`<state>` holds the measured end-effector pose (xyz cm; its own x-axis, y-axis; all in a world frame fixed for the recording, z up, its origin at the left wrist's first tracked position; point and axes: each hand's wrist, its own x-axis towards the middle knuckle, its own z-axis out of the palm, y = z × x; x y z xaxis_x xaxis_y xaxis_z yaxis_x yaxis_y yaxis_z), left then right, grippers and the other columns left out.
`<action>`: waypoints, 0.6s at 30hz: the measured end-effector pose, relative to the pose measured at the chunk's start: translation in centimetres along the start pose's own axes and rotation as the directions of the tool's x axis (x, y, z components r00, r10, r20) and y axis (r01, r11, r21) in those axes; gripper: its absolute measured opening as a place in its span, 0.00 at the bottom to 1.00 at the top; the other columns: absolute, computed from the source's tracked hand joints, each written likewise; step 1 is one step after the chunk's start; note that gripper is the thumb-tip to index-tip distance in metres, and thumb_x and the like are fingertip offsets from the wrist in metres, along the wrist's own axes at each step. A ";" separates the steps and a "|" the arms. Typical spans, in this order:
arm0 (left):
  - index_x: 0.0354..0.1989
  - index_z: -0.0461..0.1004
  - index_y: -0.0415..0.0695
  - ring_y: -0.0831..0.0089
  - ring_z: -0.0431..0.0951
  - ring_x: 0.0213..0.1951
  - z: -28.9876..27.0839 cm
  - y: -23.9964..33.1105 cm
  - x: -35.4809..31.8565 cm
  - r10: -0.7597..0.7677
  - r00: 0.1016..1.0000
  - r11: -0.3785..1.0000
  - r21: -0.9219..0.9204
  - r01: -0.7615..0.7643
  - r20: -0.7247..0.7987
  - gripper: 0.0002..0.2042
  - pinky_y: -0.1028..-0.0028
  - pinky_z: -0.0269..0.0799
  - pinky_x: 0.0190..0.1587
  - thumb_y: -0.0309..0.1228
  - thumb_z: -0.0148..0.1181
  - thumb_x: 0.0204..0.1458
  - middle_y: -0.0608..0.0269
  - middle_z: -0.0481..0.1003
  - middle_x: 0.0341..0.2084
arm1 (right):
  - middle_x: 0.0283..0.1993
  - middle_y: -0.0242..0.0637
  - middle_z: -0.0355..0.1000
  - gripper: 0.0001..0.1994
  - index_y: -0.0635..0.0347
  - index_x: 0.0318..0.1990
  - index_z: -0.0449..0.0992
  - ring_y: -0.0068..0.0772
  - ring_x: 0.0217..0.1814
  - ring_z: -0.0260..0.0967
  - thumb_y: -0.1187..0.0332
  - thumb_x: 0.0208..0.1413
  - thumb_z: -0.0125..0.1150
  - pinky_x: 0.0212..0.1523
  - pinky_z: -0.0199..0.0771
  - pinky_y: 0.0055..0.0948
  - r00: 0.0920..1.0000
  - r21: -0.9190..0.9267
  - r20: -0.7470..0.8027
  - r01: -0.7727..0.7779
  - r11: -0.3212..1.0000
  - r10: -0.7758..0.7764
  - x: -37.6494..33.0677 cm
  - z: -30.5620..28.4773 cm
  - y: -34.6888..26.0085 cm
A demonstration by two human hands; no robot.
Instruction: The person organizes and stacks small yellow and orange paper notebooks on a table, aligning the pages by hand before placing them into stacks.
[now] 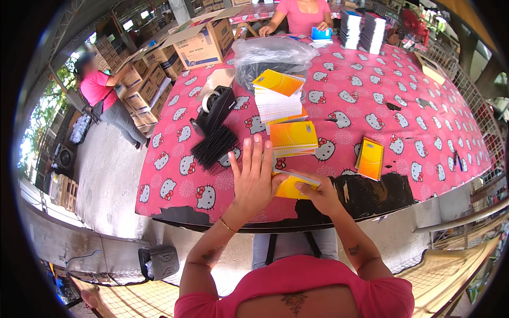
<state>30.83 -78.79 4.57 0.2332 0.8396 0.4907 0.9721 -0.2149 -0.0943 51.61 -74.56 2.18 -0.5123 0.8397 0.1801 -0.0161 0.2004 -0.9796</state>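
My right hand [320,194] grips a small yellow notebook [288,190] by its right side at the table's near edge, thumb on top. Fingers stretched and spread, my left hand [253,177] is raised beside it; its thumb is near or touching the notebook's left edge. Just beyond lies a pile of yellow-orange notebooks [293,136]. Behind that pile fans a stack of white pages [277,104] topped by a yellow cover [279,81]. Black spiral binding coils [214,147] lie in a heap left of my left hand. To the right rest spiral-bound yellow notebooks [370,160].
A black tape dispenser [216,110] stands behind the coils. Farther back are a clear plastic bag [273,55], a cardboard box [204,42] and tall notebook stacks [351,29]. Pliers [457,160] lie far right. One person sits opposite; another stands by boxes at left.
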 end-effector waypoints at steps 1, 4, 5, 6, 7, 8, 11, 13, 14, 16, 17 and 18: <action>0.68 0.55 0.31 0.43 0.49 0.72 0.6 0.0 -0.5 0.028 0.999 1.000 0.009 -0.028 0.020 0.41 0.32 0.37 0.66 0.56 0.49 0.57 0.37 0.54 0.69 | 0.52 0.38 0.77 0.17 0.67 0.59 0.72 0.20 0.50 0.70 0.73 0.64 0.56 0.53 0.72 0.24 0.999 0.024 0.001 -0.036 0.999 0.036 0.1 0.0 -0.4; 0.67 0.56 0.31 0.42 0.50 0.71 1.8 1.8 -2.5 0.078 0.993 0.996 0.032 -0.082 0.089 0.40 0.32 0.40 0.66 0.55 0.48 0.57 0.34 0.53 0.68 | 0.51 0.37 0.77 0.18 0.66 0.60 0.72 0.20 0.51 0.70 0.73 0.64 0.56 0.52 0.72 0.24 1.000 0.149 -0.004 -0.020 0.989 0.021 0.2 -0.4 0.9; 0.67 0.56 0.31 0.42 0.50 0.71 1.5 1.7 -1.7 0.062 0.997 0.997 0.039 -0.064 0.050 0.40 0.33 0.40 0.66 0.56 0.48 0.57 0.34 0.54 0.68 | 0.50 0.36 0.77 0.18 0.65 0.60 0.72 0.19 0.51 0.70 0.73 0.64 0.57 0.52 0.72 0.24 1.000 0.110 0.027 -0.012 0.994 0.009 0.2 -0.3 0.9; 0.66 0.56 0.31 0.42 0.51 0.71 1.0 1.8 -1.3 0.038 0.999 0.998 0.040 -0.039 0.018 0.41 0.33 0.40 0.66 0.56 0.48 0.57 0.33 0.54 0.68 | 0.50 0.36 0.77 0.18 0.65 0.60 0.72 0.19 0.51 0.70 0.73 0.64 0.57 0.52 0.72 0.24 0.998 0.072 0.064 -0.013 0.997 0.008 0.4 -0.1 0.8; 0.66 0.57 0.30 0.41 0.52 0.71 -0.1 0.5 0.9 -0.048 0.997 0.999 0.016 0.049 -0.059 0.42 0.34 0.40 0.67 0.58 0.47 0.56 0.32 0.55 0.67 | 0.50 0.36 0.78 0.19 0.65 0.61 0.71 0.20 0.51 0.71 0.73 0.63 0.57 0.53 0.72 0.26 0.991 -0.098 0.093 0.108 0.989 -0.098 0.7 0.3 0.5; 0.66 0.57 0.30 0.41 0.52 0.71 0.2 0.7 0.5 0.002 0.999 1.000 -0.003 -0.002 -0.032 0.42 0.35 0.40 0.67 0.58 0.47 0.56 0.32 0.55 0.67 | 0.51 0.36 0.78 0.18 0.64 0.60 0.72 0.20 0.51 0.70 0.73 0.63 0.57 0.53 0.72 0.26 0.995 -0.009 0.080 0.054 0.999 -0.053 0.7 0.1 0.3; 0.66 0.56 0.28 0.40 0.51 0.71 2.8 2.9 -4.3 0.157 0.982 0.974 -0.180 -0.136 0.105 0.43 0.35 0.38 0.68 0.57 0.50 0.56 0.33 0.54 0.68 | 0.51 0.36 0.78 0.18 0.62 0.59 0.73 0.21 0.51 0.71 0.74 0.62 0.58 0.54 0.71 0.27 0.997 0.129 0.071 0.022 0.991 -0.031 0.8 -0.2 0.2; 0.66 0.58 0.31 0.43 0.53 0.71 0.5 2.9 -1.1 0.047 0.998 0.999 -0.020 -0.047 0.043 0.42 0.39 0.43 0.67 0.60 0.46 0.56 0.36 0.57 0.67 | 0.50 0.35 0.78 0.17 0.62 0.58 0.74 0.21 0.50 0.71 0.74 0.62 0.58 0.53 0.72 0.28 0.986 0.025 0.062 0.154 0.988 -0.155 1.1 -0.4 0.9; 0.66 0.59 0.32 0.44 0.53 0.71 -0.5 2.6 0.7 -0.014 1.000 0.998 0.056 0.013 0.017 0.43 0.40 0.46 0.67 0.62 0.44 0.57 0.37 0.59 0.66 | 0.50 0.35 0.78 0.17 0.63 0.58 0.74 0.21 0.50 0.71 0.73 0.62 0.58 0.53 0.72 0.27 0.988 -0.016 0.080 0.134 0.991 -0.133 1.1 -0.1 1.2; 0.66 0.57 0.30 0.42 0.53 0.70 1.1 1.2 1.0 -0.019 0.995 1.000 -0.017 0.018 -0.094 0.45 0.40 0.45 0.67 0.62 0.48 0.55 0.36 0.56 0.67 | 0.50 0.34 0.78 0.16 0.64 0.58 0.74 0.20 0.50 0.71 0.73 0.62 0.58 0.52 0.72 0.26 0.988 -0.086 0.132 0.092 0.992 -0.080 1.4 1.1 1.1; 0.67 0.56 0.30 0.42 0.53 0.70 2.3 1.8 -0.8 0.028 0.998 0.995 -0.093 -0.034 -0.064 0.45 0.39 0.45 0.67 0.62 0.49 0.55 0.35 0.56 0.67 | 0.49 0.34 0.78 0.16 0.65 0.57 0.74 0.20 0.49 0.71 0.73 0.62 0.58 0.52 0.72 0.26 0.991 0.109 0.133 -0.038 0.993 0.023 1.2 1.0 0.0; 0.67 0.55 0.30 0.41 0.53 0.70 3.4 2.9 -2.8 0.083 0.996 0.981 -0.175 -0.088 -0.035 0.45 0.39 0.45 0.67 0.61 0.49 0.54 0.35 0.55 0.67 | 0.48 0.34 0.78 0.16 0.64 0.57 0.74 0.20 0.49 0.71 0.74 0.62 0.58 0.51 0.72 0.26 0.994 0.106 0.106 -0.025 0.994 0.014 1.1 0.7 0.2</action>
<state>33.06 -80.11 0.00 0.3122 0.8009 0.5109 0.9281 -0.3720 0.0160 50.49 -73.94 2.10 -0.6007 0.7841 0.1560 -0.0942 0.1243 -0.9878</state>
